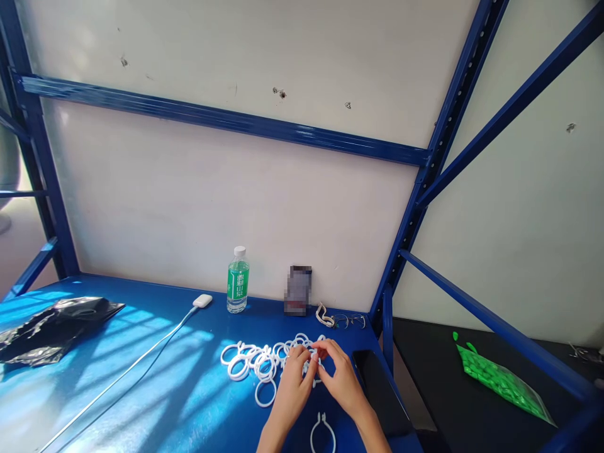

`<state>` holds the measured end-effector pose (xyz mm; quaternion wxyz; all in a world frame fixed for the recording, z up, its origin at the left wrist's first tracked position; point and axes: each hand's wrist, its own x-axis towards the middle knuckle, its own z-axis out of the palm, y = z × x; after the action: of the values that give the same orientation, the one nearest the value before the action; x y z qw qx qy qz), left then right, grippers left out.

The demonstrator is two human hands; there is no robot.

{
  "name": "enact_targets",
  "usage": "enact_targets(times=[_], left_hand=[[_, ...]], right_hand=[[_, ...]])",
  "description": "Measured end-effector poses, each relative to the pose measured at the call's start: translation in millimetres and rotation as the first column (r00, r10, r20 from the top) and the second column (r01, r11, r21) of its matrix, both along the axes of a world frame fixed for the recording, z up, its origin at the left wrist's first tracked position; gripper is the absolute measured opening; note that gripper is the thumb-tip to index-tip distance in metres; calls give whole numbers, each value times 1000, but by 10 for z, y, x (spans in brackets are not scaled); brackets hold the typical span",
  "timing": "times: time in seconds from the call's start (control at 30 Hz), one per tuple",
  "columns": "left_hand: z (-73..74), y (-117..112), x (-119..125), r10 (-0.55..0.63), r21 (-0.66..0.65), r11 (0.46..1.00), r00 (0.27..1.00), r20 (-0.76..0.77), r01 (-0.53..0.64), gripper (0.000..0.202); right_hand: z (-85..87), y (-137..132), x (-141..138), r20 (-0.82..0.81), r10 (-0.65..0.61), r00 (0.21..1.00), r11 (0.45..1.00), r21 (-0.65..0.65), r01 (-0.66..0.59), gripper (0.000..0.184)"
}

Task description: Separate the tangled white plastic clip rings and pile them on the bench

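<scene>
My left hand (293, 380) and my right hand (340, 376) meet over the blue shelf top (141, 377), fingertips pinched together on a small white plastic ring (313, 361) between them. Both hands rest at the right end of a heap of white plastic rings (257, 363). One more open white ring (323, 433) lies alone near the front edge, between my wrists.
A green-labelled water bottle (238, 280) and a blurred small box (299, 290) stand by the back wall. A white charger and cable (202, 301) run left. A black bag (51, 327) lies far left, a dark phone (375, 377) right, a green bag (500, 379) on the neighbouring black shelf.
</scene>
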<state>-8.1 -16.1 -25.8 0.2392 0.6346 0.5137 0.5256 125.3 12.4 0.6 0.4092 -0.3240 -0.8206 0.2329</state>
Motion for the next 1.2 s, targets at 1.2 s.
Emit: enact_targets(times=[1.2], left_hand=[[161,-68,-10,-261,-162,940,938,229,301,43]], right_hand=[[33,-58,24,116,-356,927,927,169,335,44]])
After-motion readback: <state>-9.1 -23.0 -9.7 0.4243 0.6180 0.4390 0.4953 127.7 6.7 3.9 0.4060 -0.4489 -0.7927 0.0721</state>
